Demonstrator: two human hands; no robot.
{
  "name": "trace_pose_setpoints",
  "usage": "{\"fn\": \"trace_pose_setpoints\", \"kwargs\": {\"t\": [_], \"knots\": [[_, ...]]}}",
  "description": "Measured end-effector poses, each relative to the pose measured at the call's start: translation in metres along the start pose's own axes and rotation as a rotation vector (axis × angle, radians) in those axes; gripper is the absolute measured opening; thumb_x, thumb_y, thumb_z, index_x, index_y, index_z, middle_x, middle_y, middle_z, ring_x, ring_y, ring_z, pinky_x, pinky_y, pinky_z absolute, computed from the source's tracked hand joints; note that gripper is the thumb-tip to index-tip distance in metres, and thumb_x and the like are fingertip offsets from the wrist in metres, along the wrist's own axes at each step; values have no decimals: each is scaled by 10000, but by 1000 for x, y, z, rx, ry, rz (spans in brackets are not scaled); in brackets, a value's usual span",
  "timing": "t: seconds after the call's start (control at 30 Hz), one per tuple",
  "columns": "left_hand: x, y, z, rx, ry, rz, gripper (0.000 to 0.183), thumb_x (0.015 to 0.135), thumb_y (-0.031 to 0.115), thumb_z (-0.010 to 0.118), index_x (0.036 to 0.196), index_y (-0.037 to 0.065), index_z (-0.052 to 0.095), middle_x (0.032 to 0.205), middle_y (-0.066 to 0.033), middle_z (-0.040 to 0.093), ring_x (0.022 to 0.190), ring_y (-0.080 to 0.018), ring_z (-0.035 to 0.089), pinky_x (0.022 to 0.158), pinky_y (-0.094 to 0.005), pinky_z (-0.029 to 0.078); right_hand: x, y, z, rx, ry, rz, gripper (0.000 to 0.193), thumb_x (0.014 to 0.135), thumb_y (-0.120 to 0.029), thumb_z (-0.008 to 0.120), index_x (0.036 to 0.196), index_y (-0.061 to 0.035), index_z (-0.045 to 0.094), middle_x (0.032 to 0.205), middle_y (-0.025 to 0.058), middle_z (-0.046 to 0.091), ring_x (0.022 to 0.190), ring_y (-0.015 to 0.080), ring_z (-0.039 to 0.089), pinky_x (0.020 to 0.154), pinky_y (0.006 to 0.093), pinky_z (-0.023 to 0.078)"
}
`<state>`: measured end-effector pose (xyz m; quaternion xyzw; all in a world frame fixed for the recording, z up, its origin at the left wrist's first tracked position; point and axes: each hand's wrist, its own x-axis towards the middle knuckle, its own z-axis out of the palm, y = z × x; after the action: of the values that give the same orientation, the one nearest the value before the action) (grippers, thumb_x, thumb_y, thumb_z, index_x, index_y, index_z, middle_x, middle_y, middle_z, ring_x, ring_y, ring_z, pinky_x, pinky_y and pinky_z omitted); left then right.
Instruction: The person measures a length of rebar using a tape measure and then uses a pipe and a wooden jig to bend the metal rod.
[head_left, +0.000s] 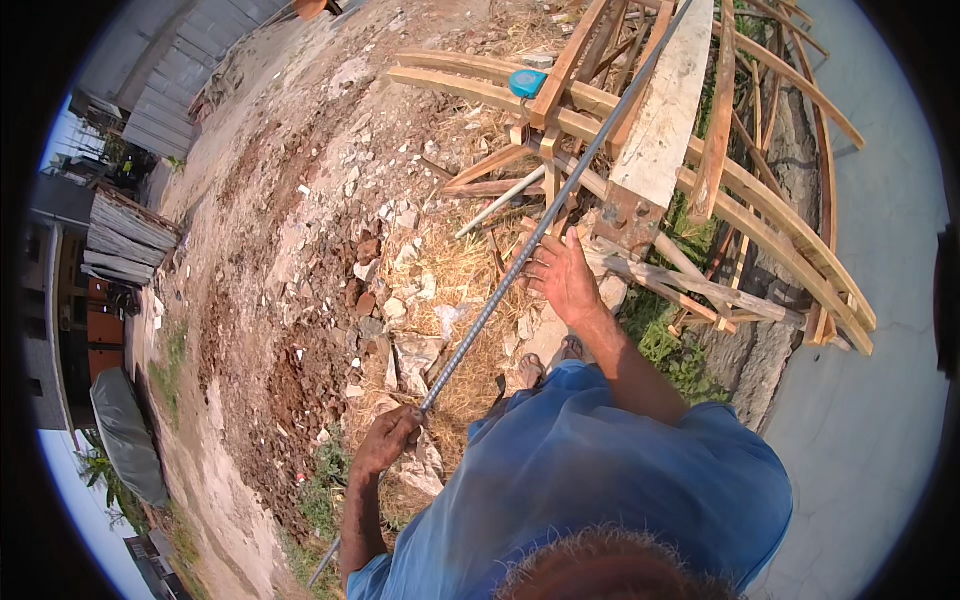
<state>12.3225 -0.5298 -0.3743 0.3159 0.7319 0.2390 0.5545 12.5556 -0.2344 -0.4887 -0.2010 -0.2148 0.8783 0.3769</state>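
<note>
A long ribbed steel rod [520,265] runs from the lower left up across a curved wooden frame [740,190] to the top. My left hand [388,437] is closed around the rod near its lower end. My right hand [562,275] grips the rod farther up, beside a pale wooden plank [665,110] that lies on the frame. A blue tape measure [527,82] rests on the frame's curved timbers at the top.
Rubble, broken stones [400,330] and dry straw cover the dirt ground under the rod. A grey concrete surface [880,330] lies to the right of the frame. Corrugated metal fencing [175,90] and a shed stand at the left.
</note>
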Motion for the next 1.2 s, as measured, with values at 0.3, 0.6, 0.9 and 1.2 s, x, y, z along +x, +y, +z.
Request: {"fn": "trace_pose_setpoints", "kwargs": {"t": [0.3, 0.6, 0.9, 1.2], "knots": [[-135, -167, -41, 428, 625, -326, 537, 986, 487, 399, 867, 41, 674, 660, -161, 645, 617, -330, 625, 632, -449, 472, 56, 7, 8, 190, 308, -40, 443, 1021, -492, 366, 1103, -77, 500, 997, 118, 614, 833, 232, 603, 704, 375, 488], [-133, -151, -18, 155, 1369, -122, 396, 950, 337, 564, 761, -9, 596, 813, -157, 621, 789, -295, 583, 725, -422, 455, 19, 65, 101, 245, 212, 215, 357, 1002, -414, 480, 841, -98, 521, 875, 70, 596, 878, 233, 593, 808, 399, 499], [-58, -19, 23, 301, 1486, 533, 254, 896, 264, 657, 815, 24, 643, 804, -90, 658, 791, -214, 632, 1050, -502, 377, 1, 101, 162, -131, -87, 319, 449, 984, -536, 442, 1209, -152, 506, 1201, 58, 594, 1123, 192, 553, 927, 388, 424], [49, -3, 61, -1131, 462, 469, 609, 947, 461, 570, 1317, -12, 468, 1254, -137, 560, 1085, -255, 580, 980, -418, 465, 8, 122, 130, -307, -268, 373, 586, 987, -566, 392, 1342, -105, 460, 1309, 78, 536, 1215, 209, 497, 950, 396, 428]]}}
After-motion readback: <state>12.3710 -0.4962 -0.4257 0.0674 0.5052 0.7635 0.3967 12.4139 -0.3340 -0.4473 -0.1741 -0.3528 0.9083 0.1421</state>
